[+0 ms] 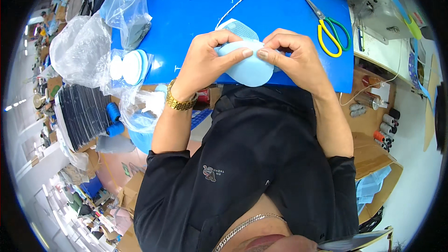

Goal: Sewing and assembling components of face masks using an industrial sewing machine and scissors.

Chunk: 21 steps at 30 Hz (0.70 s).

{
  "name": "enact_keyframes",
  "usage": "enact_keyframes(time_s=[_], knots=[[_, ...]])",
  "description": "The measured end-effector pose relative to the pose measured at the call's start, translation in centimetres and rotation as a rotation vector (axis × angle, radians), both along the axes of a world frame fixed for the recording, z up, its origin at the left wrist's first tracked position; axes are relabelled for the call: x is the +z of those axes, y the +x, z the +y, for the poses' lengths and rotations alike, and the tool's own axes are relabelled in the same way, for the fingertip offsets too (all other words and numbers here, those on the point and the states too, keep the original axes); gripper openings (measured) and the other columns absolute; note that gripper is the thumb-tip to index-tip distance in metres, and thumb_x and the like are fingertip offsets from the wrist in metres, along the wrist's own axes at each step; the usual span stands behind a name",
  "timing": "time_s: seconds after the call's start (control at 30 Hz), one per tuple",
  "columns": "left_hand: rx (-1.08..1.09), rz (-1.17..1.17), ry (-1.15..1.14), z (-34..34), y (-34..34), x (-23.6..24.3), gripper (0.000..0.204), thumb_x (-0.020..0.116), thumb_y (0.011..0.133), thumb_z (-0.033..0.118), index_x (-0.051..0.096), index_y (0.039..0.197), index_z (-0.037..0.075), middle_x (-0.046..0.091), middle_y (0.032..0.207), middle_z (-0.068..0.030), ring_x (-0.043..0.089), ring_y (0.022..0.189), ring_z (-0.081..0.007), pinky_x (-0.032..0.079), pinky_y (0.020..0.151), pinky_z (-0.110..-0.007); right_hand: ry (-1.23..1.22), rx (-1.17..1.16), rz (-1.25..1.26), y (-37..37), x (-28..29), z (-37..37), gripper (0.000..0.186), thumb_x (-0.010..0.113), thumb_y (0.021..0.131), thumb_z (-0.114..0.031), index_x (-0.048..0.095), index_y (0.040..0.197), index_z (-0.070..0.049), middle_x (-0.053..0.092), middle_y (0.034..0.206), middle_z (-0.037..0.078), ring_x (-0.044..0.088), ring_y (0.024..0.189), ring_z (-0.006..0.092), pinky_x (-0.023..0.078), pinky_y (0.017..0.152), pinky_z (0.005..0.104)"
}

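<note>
Near the front edge of the blue table [186, 9], I hold up a pale blue rounded flat piece [251, 72] that looks like foam or cloth. My left hand [207, 56] pinches its upper left part between thumb and fingers. My right hand [298, 58] grips it on the right, the two thumbs almost meeting at the middle. Just behind it a light blue mesh piece [241, 29] shows, partly hidden by the pale piece and my fingers. A thin white cord [233, 7] stretches away from behind the mesh; where it ends below is hidden.
Scissors [324, 25] with yellow and green handles lie partly spread at the right. Clear plastic bags [128, 11] and pale blue and white oval pieces [134, 65] sit at the left edge. A sewing machine [373, 0] stands far right, thread spools [386, 128] below it.
</note>
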<state>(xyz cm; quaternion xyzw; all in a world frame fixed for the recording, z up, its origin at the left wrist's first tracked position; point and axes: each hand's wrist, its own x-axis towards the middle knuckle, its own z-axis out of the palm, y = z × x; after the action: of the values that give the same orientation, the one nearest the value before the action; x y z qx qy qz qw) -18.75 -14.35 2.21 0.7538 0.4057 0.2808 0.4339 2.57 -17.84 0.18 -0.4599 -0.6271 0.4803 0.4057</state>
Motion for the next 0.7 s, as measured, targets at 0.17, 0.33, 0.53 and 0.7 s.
enact_keyframes(time_s=[0.17, 0.33, 0.53, 0.7], knots=[[0.077, -0.106, -0.088, -0.2, 0.0, -0.1, 0.016, 0.072, 0.083, 0.016, 0.070, 0.086, 0.001, 0.068, 0.079, -0.0070, 0.063, 0.069, -0.0128, 0.048, 0.060, -0.025, 0.142, -0.046, 0.009, 0.0, -0.5, -0.2, 0.016, 0.074, 0.079, -0.016, 0.069, 0.080, -0.001, 0.066, 0.084, 0.007, 0.058, 0.070, 0.0115, 0.043, 0.059, 0.0240], [-0.024, -0.083, 0.046, 0.2, -0.4, 0.1, 0.014, 0.073, 0.082, 0.014, 0.070, 0.088, 0.000, 0.069, 0.082, -0.0076, 0.063, 0.073, -0.0137, 0.049, 0.064, -0.026, 0.060, 0.074, -0.105, 0.3, 1.1, 0.1, 0.011, 0.074, 0.078, -0.011, 0.069, 0.080, -0.001, 0.065, 0.082, 0.004, 0.054, 0.069, 0.0092, 0.040, 0.059, 0.0234], [0.031, -0.071, 0.096, 0.0, 0.2, 0.3, 0.013, 0.074, 0.079, 0.012, 0.070, 0.084, 0.001, 0.068, 0.081, -0.0072, 0.063, 0.071, -0.0130, 0.048, 0.062, -0.025, 0.155, -0.079, -0.073, -0.3, 0.5, -0.3, 0.016, 0.076, 0.076, -0.017, 0.070, 0.080, -0.002, 0.066, 0.076, 0.007, 0.060, 0.065, 0.0123, 0.042, 0.055, 0.0252], [0.071, -0.066, 0.069, -0.2, 0.4, 0.1, 0.014, 0.074, 0.079, 0.013, 0.070, 0.084, 0.001, 0.068, 0.079, -0.0074, 0.062, 0.068, -0.0116, 0.048, 0.059, -0.024, 0.162, -0.088, -0.103, -0.5, 0.6, -0.4, 0.015, 0.077, 0.075, -0.015, 0.069, 0.078, -0.002, 0.066, 0.076, 0.006, 0.060, 0.065, 0.0119, 0.042, 0.054, 0.0244]])
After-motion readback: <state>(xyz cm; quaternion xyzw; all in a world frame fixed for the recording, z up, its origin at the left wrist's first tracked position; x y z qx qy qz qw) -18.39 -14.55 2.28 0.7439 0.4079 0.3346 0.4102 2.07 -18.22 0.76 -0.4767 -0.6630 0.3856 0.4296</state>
